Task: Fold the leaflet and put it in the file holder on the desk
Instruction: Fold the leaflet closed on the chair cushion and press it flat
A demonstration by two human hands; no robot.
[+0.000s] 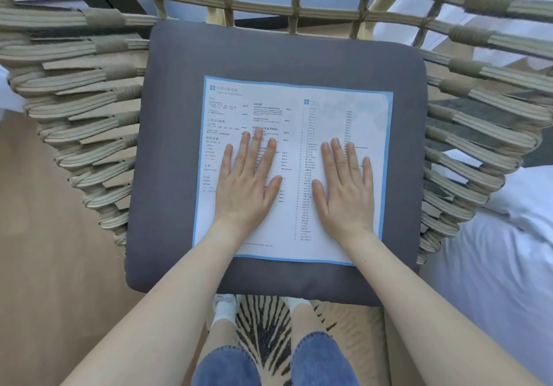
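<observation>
A white leaflet [287, 110] with a blue border and printed menu text lies unfolded and flat on the grey seat cushion [167, 152] of a woven chair. My left hand [248, 188] rests palm down on its left half, fingers spread. My right hand [347, 188] lies palm down on its right half, fingers apart. Neither hand grips the paper. No file holder or desk is in view.
The woven rope chair [89, 122] wraps around the cushion at the back and both sides. White bedding [496, 266] lies to the right. Below the cushion's front edge are my legs in jeans and a striped rug [263, 322] on a wooden floor.
</observation>
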